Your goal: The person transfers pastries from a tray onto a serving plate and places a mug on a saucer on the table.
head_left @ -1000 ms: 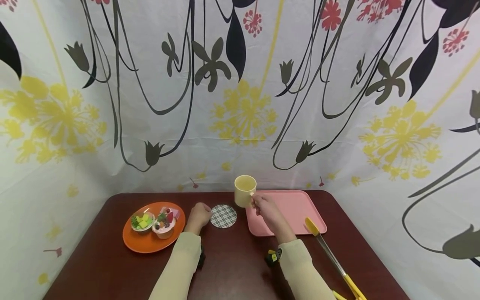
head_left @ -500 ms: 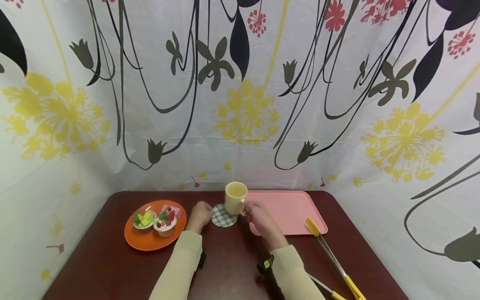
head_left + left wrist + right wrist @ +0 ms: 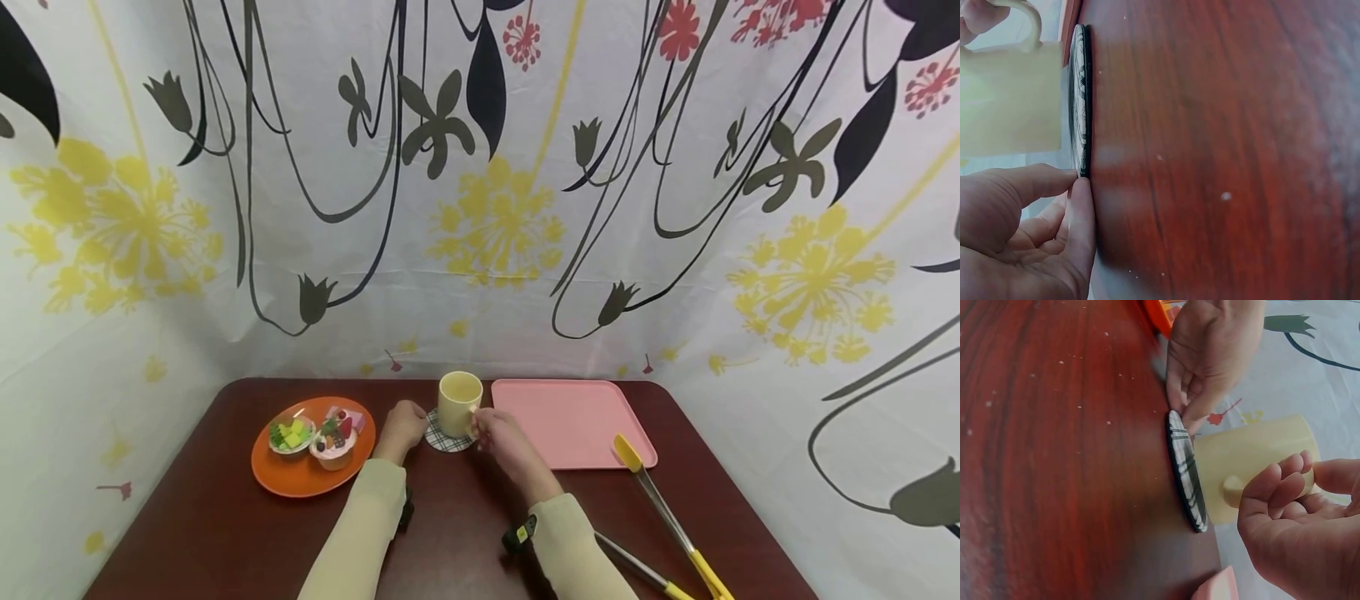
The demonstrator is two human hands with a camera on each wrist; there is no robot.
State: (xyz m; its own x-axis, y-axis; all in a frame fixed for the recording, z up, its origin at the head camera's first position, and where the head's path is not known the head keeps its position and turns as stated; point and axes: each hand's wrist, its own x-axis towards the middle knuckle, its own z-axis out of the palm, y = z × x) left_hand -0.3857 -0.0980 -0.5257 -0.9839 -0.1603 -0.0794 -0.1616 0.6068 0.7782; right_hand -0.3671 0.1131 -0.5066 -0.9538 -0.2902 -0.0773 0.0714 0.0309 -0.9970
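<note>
A pale yellow mug (image 3: 459, 400) is upright over the round plaid coaster (image 3: 448, 443). My right hand (image 3: 510, 439) grips the mug by its handle, fingers curled round it in the right wrist view. In the left wrist view a narrow gap shows between the mug's base (image 3: 1047, 119) and the coaster (image 3: 1082, 106). My left hand (image 3: 403, 427) pinches the coaster's left edge between thumb and forefinger. The coaster lies on the dark red-brown table, its far side partly hidden behind the mug.
An orange plate (image 3: 270, 479) at left bears a cupcake (image 3: 332, 450) and a small bowl of green and yellow pieces (image 3: 291, 437). To the right lies a pink tray (image 3: 577, 421). Yellow-tipped metal tongs (image 3: 666, 510) overlap its near edge. A patterned curtain (image 3: 480, 325) hangs behind the table.
My right hand has carried the mug left and toward me, from beside the pink tray to over the coaster. The left hand has stayed at the coaster's edge.
</note>
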